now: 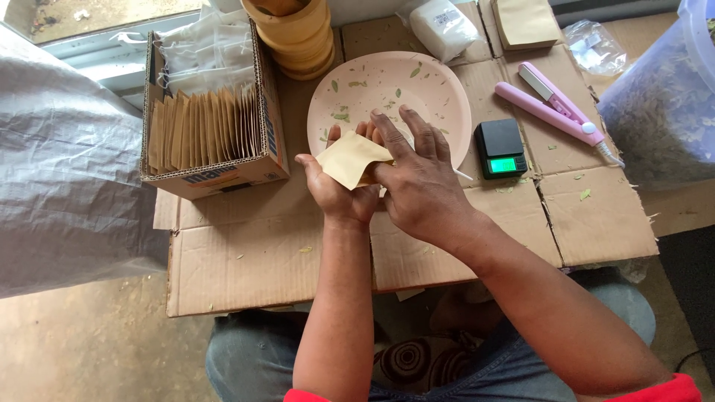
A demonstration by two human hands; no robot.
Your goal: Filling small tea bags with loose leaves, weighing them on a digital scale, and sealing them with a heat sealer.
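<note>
My left hand [339,190] holds a small tan paper pouch [348,158] from below, over the near rim of a pale pink plate [439,93] strewn with bits of dried green leaf. My right hand [417,175] lies over the pouch's right side with its fingers spread across it, reaching toward the plate. Both hands hover above flattened cardboard [253,253] that covers the work surface.
A cardboard box [212,123] of upright tan pouches stands at left. A small black scale [501,147] and a pink heat sealer [555,104] lie right of the plate. Stacked wooden bowls [298,33], a white packet [445,26], and a large bag of dried leaves [663,104] sit around.
</note>
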